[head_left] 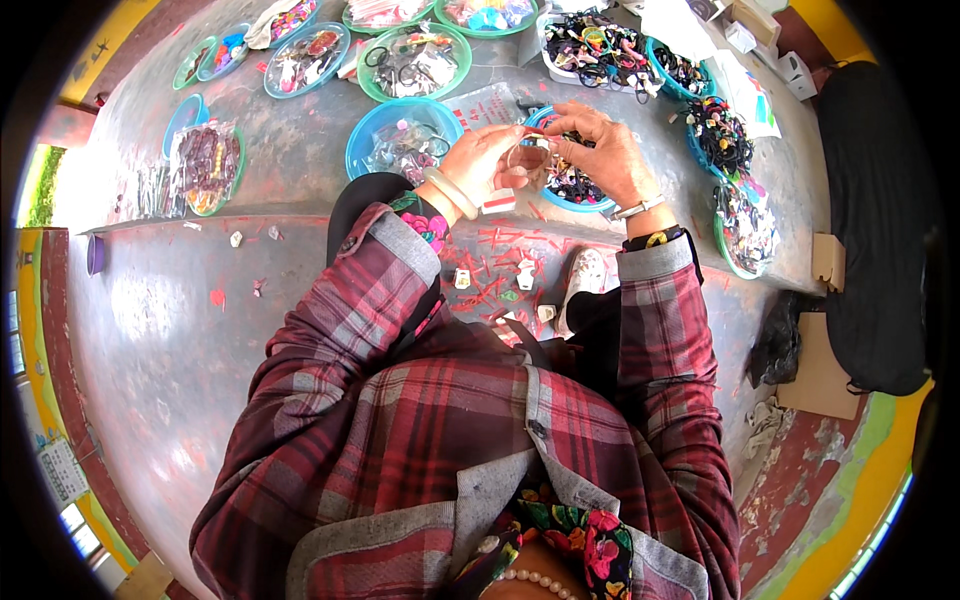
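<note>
My left hand, a pale bangle at its wrist, has its fingers closed on a small item with a red edge and a light, shiny part. A red-and-white strip shows just below that palm. Thumb and fingertips of my right hand pinch the same item from the other side. Its exact kind is too small to tell. Partly behind the right hand stands a blue basket of dark hair ties. Beside the left hand is a blue bowl with bagged pieces in it.
On the raised concrete ledge, a green bowl and a blue bowl hold small parts. A white tray of dark hair ties stands farther back. Red scraps litter the floor by my shoe. A cardboard box lies at right.
</note>
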{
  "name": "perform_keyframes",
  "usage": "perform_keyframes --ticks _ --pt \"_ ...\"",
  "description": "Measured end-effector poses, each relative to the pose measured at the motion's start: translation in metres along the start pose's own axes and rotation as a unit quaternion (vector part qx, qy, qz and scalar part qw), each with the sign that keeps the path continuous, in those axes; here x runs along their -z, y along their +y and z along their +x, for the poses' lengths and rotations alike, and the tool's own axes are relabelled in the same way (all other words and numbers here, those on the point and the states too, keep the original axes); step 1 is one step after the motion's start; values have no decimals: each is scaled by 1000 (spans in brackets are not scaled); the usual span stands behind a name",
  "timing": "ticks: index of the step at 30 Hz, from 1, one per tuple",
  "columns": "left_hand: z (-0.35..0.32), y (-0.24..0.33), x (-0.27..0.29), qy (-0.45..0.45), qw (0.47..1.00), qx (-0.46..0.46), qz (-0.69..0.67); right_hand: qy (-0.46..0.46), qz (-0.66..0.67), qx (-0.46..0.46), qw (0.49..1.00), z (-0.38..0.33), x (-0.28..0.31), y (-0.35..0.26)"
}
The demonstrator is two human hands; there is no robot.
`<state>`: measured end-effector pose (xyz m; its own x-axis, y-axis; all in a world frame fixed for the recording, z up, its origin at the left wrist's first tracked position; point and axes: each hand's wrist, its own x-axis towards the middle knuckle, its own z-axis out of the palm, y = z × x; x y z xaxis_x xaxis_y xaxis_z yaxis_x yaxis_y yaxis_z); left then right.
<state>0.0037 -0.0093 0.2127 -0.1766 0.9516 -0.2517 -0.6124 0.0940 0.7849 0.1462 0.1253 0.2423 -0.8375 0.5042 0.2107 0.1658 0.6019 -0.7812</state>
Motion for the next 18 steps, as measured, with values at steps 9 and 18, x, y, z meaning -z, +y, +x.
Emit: perform_keyframes --ticks 9,18 --pt "-2 2 -4 -19 1000 0 10 43 -38 10 998 -1 -11 1" --pt "5 -3 4 -38 999 9 -32 4 -110 59 992 -2 -12 0"
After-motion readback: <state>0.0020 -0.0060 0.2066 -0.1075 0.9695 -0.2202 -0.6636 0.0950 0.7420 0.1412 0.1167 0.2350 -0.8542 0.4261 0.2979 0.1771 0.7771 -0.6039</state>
